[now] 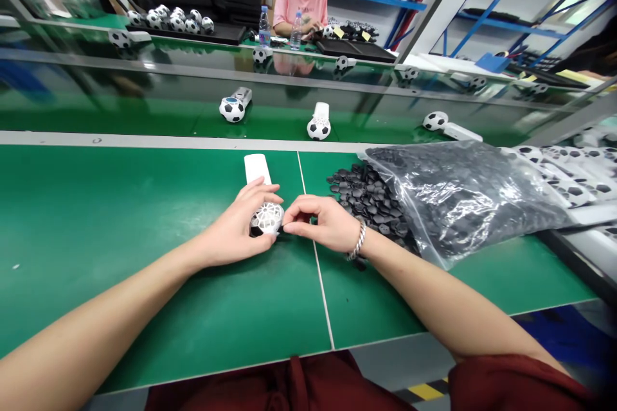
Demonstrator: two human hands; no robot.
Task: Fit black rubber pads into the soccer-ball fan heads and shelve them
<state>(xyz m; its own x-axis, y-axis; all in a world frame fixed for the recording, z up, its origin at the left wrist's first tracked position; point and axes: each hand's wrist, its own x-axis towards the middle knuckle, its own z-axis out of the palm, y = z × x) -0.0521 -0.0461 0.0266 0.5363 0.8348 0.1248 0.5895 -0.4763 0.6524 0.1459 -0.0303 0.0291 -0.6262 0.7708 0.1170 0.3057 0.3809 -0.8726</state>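
My left hand (236,231) is closed around a white football-shaped device (268,217), its fingers over the far side and its thumb along the near side. The ball's upper face is an openwork white lattice, and a black patch shows at its lower left. A flat white handle (257,168) extends from the ball away from me, lying on the green table. At the ball's right edge, my right hand (328,221) pinches thumb and forefinger together. Whatever is between those fingertips is too small to make out. Small black pieces (371,196) lie heaped just beyond my right wrist.
A clear plastic bag (467,186) of black pieces rests right of the heap. White trays of ball parts (569,170) stand at far right. Behind a metal rail (144,139), football devices (319,123) lie on a green conveyor (183,112). A person in pink (294,3) works across it.
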